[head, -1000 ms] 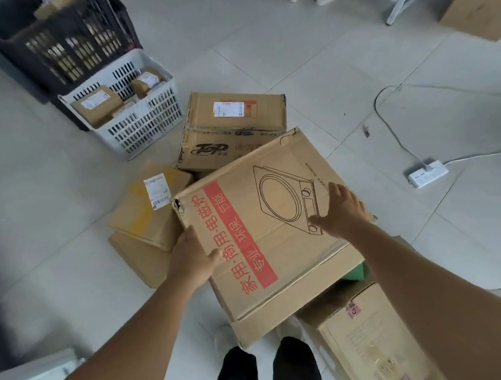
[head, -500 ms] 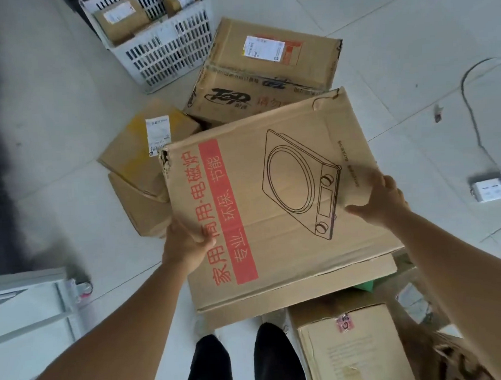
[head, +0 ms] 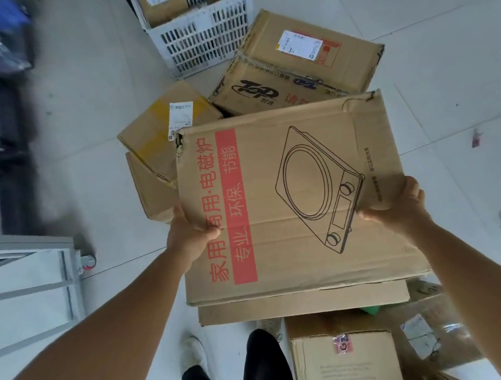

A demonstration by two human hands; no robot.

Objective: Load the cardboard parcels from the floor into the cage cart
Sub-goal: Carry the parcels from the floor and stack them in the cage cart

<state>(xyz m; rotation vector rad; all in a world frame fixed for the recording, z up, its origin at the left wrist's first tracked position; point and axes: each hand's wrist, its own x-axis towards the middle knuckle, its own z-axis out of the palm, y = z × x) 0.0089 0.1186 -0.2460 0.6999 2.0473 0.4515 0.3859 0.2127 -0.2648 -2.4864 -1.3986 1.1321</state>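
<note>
Hands (head: 297,222) on flat, creased cardboard parcel (head: 287,193).

The cooker box (head: 296,199) is held above the floor (head: 99,104), the left hand (head: 188,236) at its left edge and the right hand (head: 401,205) at its right. Behind it lie the labelled box (head: 300,62) and 2 stacked parcels (head: 157,142), with the crate (head: 203,41) farther back.

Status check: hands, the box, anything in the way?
Left hand and right hand grip flat brown induction-cooker carton, lifted. Grey cage cart left. Brown parcels on floor ahead.

Left hand (head: 188,236), right hand (head: 401,208) gripping cooker-printed box (head: 287,202)
</note>
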